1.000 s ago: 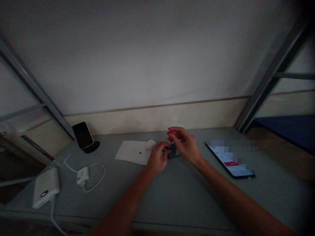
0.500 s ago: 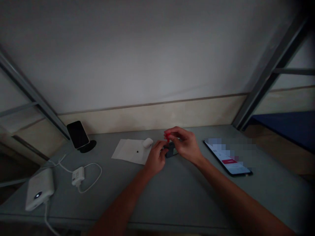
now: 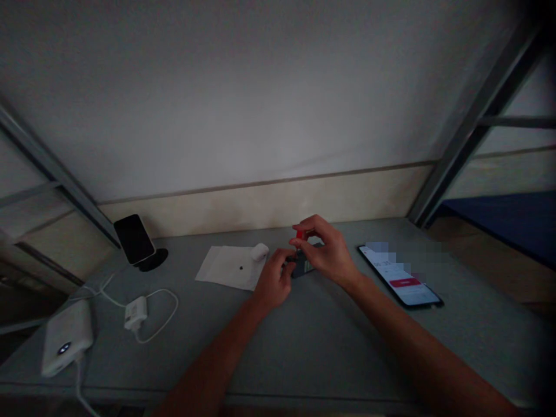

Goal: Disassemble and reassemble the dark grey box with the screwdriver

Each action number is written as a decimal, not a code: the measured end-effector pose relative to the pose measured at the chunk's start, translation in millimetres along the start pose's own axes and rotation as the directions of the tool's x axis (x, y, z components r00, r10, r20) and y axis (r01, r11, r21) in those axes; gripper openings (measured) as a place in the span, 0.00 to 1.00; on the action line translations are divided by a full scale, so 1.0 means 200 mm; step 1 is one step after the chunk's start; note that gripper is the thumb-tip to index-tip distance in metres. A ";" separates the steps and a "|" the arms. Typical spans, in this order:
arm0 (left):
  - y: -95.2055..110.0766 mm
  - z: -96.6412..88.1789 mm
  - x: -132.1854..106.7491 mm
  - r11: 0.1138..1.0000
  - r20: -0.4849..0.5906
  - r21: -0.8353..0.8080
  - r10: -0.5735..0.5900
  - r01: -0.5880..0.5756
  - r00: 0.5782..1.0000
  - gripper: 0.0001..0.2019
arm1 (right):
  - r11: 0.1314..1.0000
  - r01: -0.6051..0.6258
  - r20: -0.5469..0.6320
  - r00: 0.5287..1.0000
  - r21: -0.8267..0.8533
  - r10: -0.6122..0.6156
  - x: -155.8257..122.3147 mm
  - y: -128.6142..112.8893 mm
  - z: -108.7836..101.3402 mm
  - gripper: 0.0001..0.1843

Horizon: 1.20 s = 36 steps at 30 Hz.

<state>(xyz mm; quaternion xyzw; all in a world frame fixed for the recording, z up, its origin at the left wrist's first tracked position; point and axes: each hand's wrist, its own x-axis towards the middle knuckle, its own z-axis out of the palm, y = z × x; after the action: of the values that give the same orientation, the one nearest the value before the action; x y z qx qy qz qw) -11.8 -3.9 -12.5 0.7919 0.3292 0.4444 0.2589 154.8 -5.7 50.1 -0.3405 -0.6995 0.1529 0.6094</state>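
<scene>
My right hand (image 3: 328, 249) is closed in a pinch around a small red-handled screwdriver (image 3: 299, 233), held upright with its tip pointing down. Close to that tip, the fingers of my left hand (image 3: 274, 279) pinch a small dark piece (image 3: 292, 259), whose kind I cannot make out. Beneath and between both hands lies a flat dark rectangular object (image 3: 299, 271) with a pale greenish patch, partly covered by the right hand. Whether the screwdriver's tip touches the dark piece is too small to tell.
White paper (image 3: 221, 269) bearing a dark speck and a rounded white case (image 3: 259, 252) lies left of my hands. A phone (image 3: 397, 278) with its screen lit is at right. Leftward are a stand with a dark screen (image 3: 134, 238), a white adapter (image 3: 136, 313) and a white power bank (image 3: 68, 337).
My right hand and the red screwdriver have risen slightly, uncovering more below the red handle. My left hand keeps its pinch. The whole view has shifted a little.
</scene>
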 end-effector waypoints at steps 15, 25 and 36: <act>-0.02 0.00 0.00 0.999 -0.001 0.036 0.009 -0.009 1.000 0.08 | 0.990 -0.136 0.003 0.991 0.028 0.136 -0.01 -0.02 0.02 0.06; 0.00 -0.01 0.00 0.998 0.004 0.068 0.008 -0.008 1.000 0.08 | 0.984 -0.153 0.027 0.988 0.086 0.151 -0.02 -0.03 0.01 0.04; 0.00 -0.02 0.00 0.997 -0.003 0.072 0.007 -0.006 1.000 0.08 | 0.991 -0.117 0.059 0.992 0.061 0.114 -0.01 -0.03 0.00 0.06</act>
<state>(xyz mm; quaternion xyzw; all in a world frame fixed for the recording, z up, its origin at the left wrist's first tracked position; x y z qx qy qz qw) -14.5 -3.9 -11.0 0.8011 0.3428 0.4343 0.2283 153.3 -11.1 52.9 -0.3564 -0.6900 0.2196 0.5905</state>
